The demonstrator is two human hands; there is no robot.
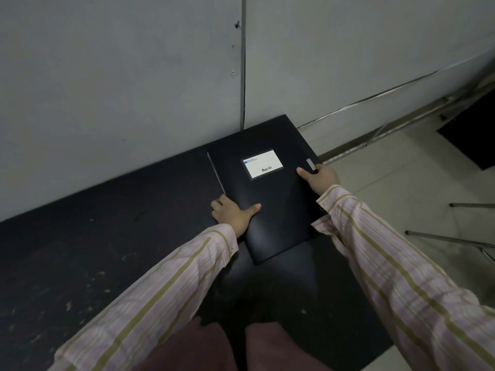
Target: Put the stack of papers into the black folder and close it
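A black folder [270,199] with a white label on its cover lies closed on the dark table, tilted, its far corner near the wall. My left hand [233,214] grips its near left edge, thumb on the cover. My right hand [320,178] holds the right edge beside a small grey tab, thumb on top. A thin pale line along the folder's left edge may be paper edges; no loose papers show.
The dark table [80,258] runs along a grey panelled wall [120,89]. To the right lie a tiled floor [401,188], thin metal chair or table legs [450,238] and a black object [474,135] near the wall.
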